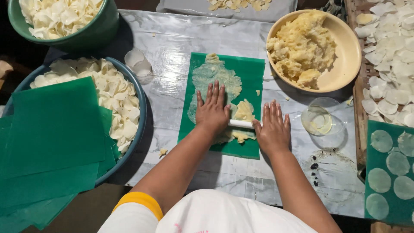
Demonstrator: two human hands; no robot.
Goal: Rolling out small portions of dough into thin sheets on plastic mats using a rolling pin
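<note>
Head cam: left hand (212,111) & right hand (272,129) both flat, fingers spread, palms pressing on a white roller (241,124) w/ yellow dough (244,110) under it, smeared thin on green sheet (252,73) mid-table, tan bowl (349,64) of dough just beyond at right, glass cup (323,121) near right hand.

Both palms hide the white roller's (241,124) ends — only its middle shows.

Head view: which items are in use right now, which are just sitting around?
In use: left hand, right hand, white roller, dough, green sheet.

Idle: tan bowl of dough, glass cup, stacked green sheets, two basins of white chips.
</note>
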